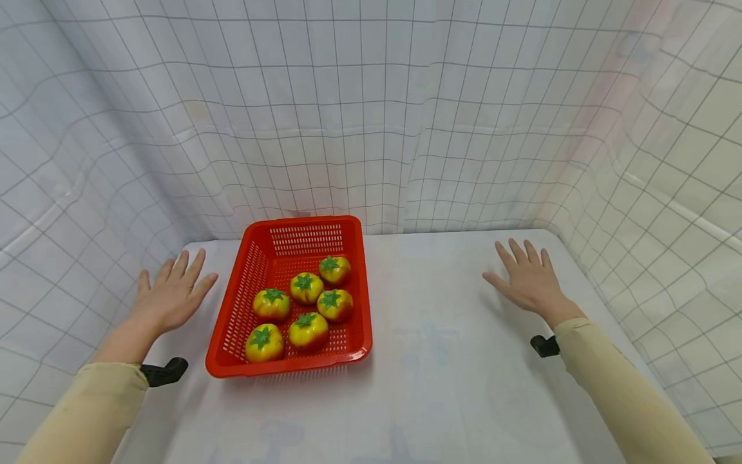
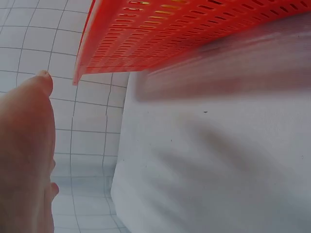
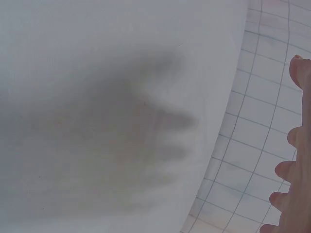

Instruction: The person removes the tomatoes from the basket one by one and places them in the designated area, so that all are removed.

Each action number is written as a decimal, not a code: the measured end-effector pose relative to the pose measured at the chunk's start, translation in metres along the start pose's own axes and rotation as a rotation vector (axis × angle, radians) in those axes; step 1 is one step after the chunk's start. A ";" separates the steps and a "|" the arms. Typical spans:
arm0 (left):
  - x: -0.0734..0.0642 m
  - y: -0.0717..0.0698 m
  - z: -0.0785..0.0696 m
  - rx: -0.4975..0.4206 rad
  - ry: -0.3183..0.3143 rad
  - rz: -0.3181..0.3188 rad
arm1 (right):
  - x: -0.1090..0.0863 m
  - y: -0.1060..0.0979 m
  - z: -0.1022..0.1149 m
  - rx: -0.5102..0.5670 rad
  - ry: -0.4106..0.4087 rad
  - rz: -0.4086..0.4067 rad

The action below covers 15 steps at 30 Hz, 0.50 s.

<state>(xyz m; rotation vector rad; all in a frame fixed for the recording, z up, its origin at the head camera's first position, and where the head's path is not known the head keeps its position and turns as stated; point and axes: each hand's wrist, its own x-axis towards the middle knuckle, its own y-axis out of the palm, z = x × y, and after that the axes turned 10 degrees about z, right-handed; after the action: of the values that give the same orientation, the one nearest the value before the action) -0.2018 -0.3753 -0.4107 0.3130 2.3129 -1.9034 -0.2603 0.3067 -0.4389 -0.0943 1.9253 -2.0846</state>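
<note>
A person's bare hands are held palm down over a white table (image 1: 429,380), one on either side. The left hand (image 1: 168,299) is near the far left corner, open flat with fingers spread and thumb out, and it has hold of nothing. Its thumb points toward a red plastic basket (image 1: 290,366) just beside it, with a small gap between them. The right hand (image 1: 530,282) is toward the far right corner, well apart from the basket, also open wide and holding nothing; the right wrist view shows its spread-finger shadow on the table.

The basket is left of the table's middle, its back rim by the far edge. It is rectangular, with slotted walls. Inside are six tomatoes (image 1: 308,331), glossy yellow blending into red, each with a green star-shaped top. They sit in a loose group, from the basket's near left corner across to its right wall; several on the right are close together.

Both arms wear beige sleeves (image 1: 614,386), and a black device (image 1: 165,372) shows at each wrist. White cloth with a dark grid (image 1: 382,116) hangs behind the table and along both sides.
</note>
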 end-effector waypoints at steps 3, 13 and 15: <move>-0.001 -0.003 -0.003 -0.013 0.001 0.019 | 0.002 -0.002 0.002 0.008 -0.012 -0.010; 0.004 -0.008 -0.007 -0.256 0.137 0.083 | 0.008 -0.014 0.025 0.097 -0.077 -0.018; 0.005 -0.007 -0.009 -0.378 0.193 0.108 | 0.010 -0.016 0.031 0.112 -0.100 -0.027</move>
<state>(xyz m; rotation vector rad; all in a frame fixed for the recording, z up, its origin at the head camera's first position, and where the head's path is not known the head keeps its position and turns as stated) -0.2084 -0.3676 -0.4035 0.5826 2.6511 -1.4019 -0.2650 0.2750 -0.4220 -0.1963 1.7563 -2.1569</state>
